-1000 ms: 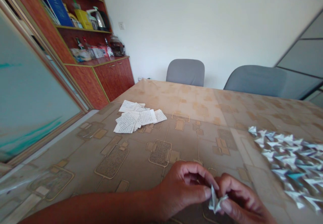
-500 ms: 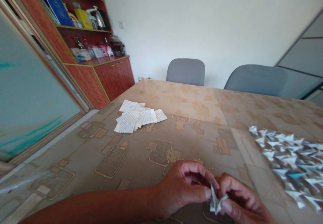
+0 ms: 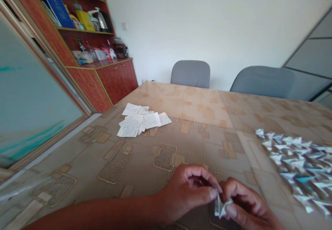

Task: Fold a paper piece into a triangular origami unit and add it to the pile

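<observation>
— So where was the work, as you stood there?

— Low in the frame, right of centre. The left hand [image 3: 188,188] had thumb and forefinger pinched together on a small folded paper piece [image 3: 220,207], and the right hand [image 3: 246,205] was closed on its other side, thumb pressed to the lower edge. The piece stood just above the table [image 3: 202,119], between the two hands.

— How did the fold want doing, in your view?

— I judged it wanted the edges lined up first, then a firm run of the thumbnail along the crease, with both pinches kept close to the fold so the paper couldn't slip or tear.

— And the room, from left to right?

— At upper left stood a red-brown wooden cabinet [image 3: 109,77] with a kettle [image 3: 102,19] on its shelf. Left of centre on the patterned tablecloth lay a loose pile of printed paper slips [image 3: 141,121], well apart from the hands. Behind the table stood two grey chairs [image 3: 190,73]. At right, a heap of folded paper triangles [image 3: 298,164] lay near the right hand.
</observation>
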Demonstrator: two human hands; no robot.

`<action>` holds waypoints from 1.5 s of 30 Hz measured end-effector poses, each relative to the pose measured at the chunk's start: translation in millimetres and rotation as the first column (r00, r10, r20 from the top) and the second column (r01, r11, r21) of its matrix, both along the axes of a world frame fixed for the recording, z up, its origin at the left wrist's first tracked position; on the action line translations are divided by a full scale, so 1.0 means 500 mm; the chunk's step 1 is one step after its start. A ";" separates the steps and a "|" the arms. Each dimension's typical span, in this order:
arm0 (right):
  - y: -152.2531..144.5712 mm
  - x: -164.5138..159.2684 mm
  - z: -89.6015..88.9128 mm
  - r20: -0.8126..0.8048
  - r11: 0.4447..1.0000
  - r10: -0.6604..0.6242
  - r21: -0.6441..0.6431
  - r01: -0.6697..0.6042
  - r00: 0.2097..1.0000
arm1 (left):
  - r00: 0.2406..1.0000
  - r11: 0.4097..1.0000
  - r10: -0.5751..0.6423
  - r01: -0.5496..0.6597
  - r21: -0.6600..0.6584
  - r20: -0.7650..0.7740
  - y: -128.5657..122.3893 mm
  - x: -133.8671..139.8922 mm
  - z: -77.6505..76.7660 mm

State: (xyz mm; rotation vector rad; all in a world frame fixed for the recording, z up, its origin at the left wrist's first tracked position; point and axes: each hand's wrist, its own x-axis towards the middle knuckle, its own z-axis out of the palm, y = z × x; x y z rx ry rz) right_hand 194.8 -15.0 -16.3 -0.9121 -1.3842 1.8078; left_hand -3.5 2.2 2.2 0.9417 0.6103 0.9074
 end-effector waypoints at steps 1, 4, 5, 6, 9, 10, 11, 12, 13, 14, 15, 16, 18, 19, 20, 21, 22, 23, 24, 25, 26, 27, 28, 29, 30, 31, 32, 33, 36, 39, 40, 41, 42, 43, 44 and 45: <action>0.001 0.001 0.000 -0.017 1.000 0.018 0.010 -0.017 1.000 | 1.000 1.000 -0.017 0.017 -0.024 0.005 0.001 0.000 -0.001; 0.004 0.000 0.003 -0.051 0.998 0.052 0.039 -0.050 0.997 | 0.999 0.994 -0.041 0.045 -0.098 0.034 0.003 0.001 -0.005; 0.004 -0.002 0.006 -0.060 0.997 0.057 0.046 -0.055 0.997 | 0.998 0.992 -0.043 0.049 -0.120 0.048 0.003 0.003 -0.007; 0.004 -0.004 0.009 -0.068 0.997 0.058 0.050 -0.054 0.996 | 0.997 0.989 -0.043 0.051 -0.141 0.062 0.004 0.004 -0.009; 0.005 -0.009 0.016 -0.094 0.998 0.050 0.042 -0.047 0.994 | 0.994 0.977 -0.047 0.066 -0.205 0.096 0.004 0.007 -0.014; 0.006 -0.011 0.017 -0.102 0.998 0.046 0.038 -0.043 0.994 | 0.993 0.972 -0.053 0.077 -0.222 0.110 0.004 0.007 -0.014; 0.007 -0.012 0.018 -0.108 0.998 0.051 0.040 -0.047 0.993 | 0.990 0.968 -0.062 0.090 -0.235 0.124 0.004 0.007 -0.013; 0.007 -0.013 0.018 -0.109 0.998 0.058 0.043 -0.054 0.992 | 0.988 0.964 -0.071 0.104 -0.244 0.137 0.004 0.006 -0.013; 0.006 -0.013 0.018 -0.110 0.997 0.059 0.047 -0.054 0.992 | 0.986 0.961 -0.079 0.115 -0.251 0.148 0.004 0.006 -0.012; 0.006 -0.013 0.017 -0.104 0.998 0.053 0.047 -0.048 0.993 | 0.984 0.958 -0.083 0.122 -0.259 0.156 0.004 0.005 -0.011; 0.005 -0.012 0.017 -0.090 0.998 0.039 0.043 -0.035 0.995 | 0.984 0.955 -0.085 0.125 -0.268 0.159 0.004 0.005 -0.011; 0.004 -0.011 0.016 -0.072 0.999 0.028 0.038 -0.025 0.997 | 0.984 0.953 -0.087 0.128 -0.274 0.158 0.004 0.004 -0.011; 0.002 -0.009 0.016 -0.040 1.000 0.012 0.028 -0.011 0.999 | 0.985 0.952 -0.090 0.129 -0.276 0.151 0.005 0.003 -0.012; 0.001 -0.009 0.016 -0.027 1.000 0.008 0.026 -0.007 1.000 | 0.985 0.953 -0.092 0.129 -0.273 0.145 0.006 0.002 -0.013; 0.000 -0.008 0.017 -0.015 1.000 0.004 0.027 -0.004 1.000 | 0.986 0.954 -0.098 0.132 -0.268 0.137 0.007 0.002 -0.014; -0.001 -0.008 0.017 -0.007 1.000 -0.003 0.029 0.003 1.000 | 0.986 0.955 -0.105 0.135 -0.263 0.126 0.007 0.001 -0.015; -0.002 -0.009 0.018 0.000 0.999 -0.011 0.034 0.011 1.000 | 0.988 0.956 -0.112 0.137 -0.259 0.110 0.008 0.000 -0.016; -0.002 -0.009 0.018 0.008 0.999 -0.020 0.042 0.019 1.000 | 0.989 0.958 -0.115 0.135 -0.255 0.092 0.008 -0.001 -0.017; -0.002 -0.010 0.019 0.017 0.999 -0.023 0.049 0.022 1.000 | 0.990 0.959 -0.118 0.133 -0.251 0.074 0.009 -0.001 -0.017; -0.002 -0.011 0.019 0.020 0.998 -0.019 0.058 0.018 1.000 | 0.991 0.960 -0.119 0.130 -0.247 0.059 0.009 -0.002 -0.017; -0.001 -0.011 0.019 0.019 0.998 -0.013 0.067 0.012 1.000 | 0.991 0.961 -0.123 0.131 -0.245 0.046 0.009 -0.003 -0.016; 0.000 -0.012 0.019 0.016 0.997 -0.007 0.072 0.006 1.000 | 0.991 0.961 -0.128 0.133 -0.243 0.036 0.010 -0.004 -0.015; 0.002 -0.012 0.019 0.011 0.997 -0.001 0.077 0.000 1.000 | 0.991 0.962 -0.130 0.133 -0.240 0.028 0.010 -0.005 -0.014; 0.003 -0.012 0.019 0.003 0.997 0.007 0.078 -0.007 1.000 | 0.991 0.962 -0.131 0.133 -0.237 0.020 0.010 -0.006 -0.013; 0.004 -0.011 0.018 -0.005 0.997 0.016 0.079 -0.016 1.000 | 0.991 0.963 -0.136 0.136 -0.232 0.018 0.011 -0.008 -0.012; 0.005 -0.011 0.018 -0.012 0.997 0.020 0.075 -0.020 1.000 | 0.990 0.964 -0.137 0.140 -0.225 0.026 0.012 -0.008 -0.012; 0.006 -0.010 0.017 -0.018 0.997 0.028 0.070 -0.026 0.999 | 0.989 0.966 -0.142 0.148 -0.213 0.041 0.013 -0.009 -0.013; 0.006 -0.009 0.016 -0.027 0.997 0.038 0.066 -0.036 0.999 | 0.987 0.967 -0.150 0.159 -0.199 0.060 0.014 -0.010 -0.014; 0.004 -0.005 0.013 -0.039 0.998 0.040 0.057 -0.038 0.998 | 0.981 0.968 -0.175 0.186 -0.168 0.082 0.015 -0.012 -0.020; 0.003 -0.001 0.008 -0.011 0.999 0.011 0.047 -0.010 1.000 | 0.984 0.970 -0.173 0.175 -0.171 0.029 0.014 -0.014 -0.021; 0.003 0.000 0.006 0.002 0.999 0.008 0.047 -0.008 1.000 | 0.986 0.971 -0.165 0.165 -0.171 0.013 0.014 -0.015 -0.020; 0.003 -0.001 0.006 0.007 0.999 0.011 0.051 -0.011 1.000 | 0.988 0.974 -0.156 0.154 -0.168 0.000 0.014 -0.016 -0.018; 0.003 -0.001 0.006 0.013 0.998 0.015 0.054 -0.016 1.000 | 0.989 0.976 -0.148 0.144 -0.161 -0.009 0.013 -0.017 -0.016; 0.003 -0.003 0.007 0.018 0.998 0.017 0.054 -0.018 1.000 | 0.990 0.979 -0.140 0.135 -0.150 -0.019 0.014 -0.017 -0.015; 0.003 -0.005 0.008 0.021 0.998 0.014 0.055 -0.015 1.000 | 0.991 0.982 -0.133 0.128 -0.137 -0.032 0.014 -0.018 -0.014; 0.004 -0.007 0.009 0.025 0.999 0.001 0.054 -0.002 1.000 | 0.990 0.985 -0.130 0.124 -0.124 -0.047 0.015 -0.018 -0.013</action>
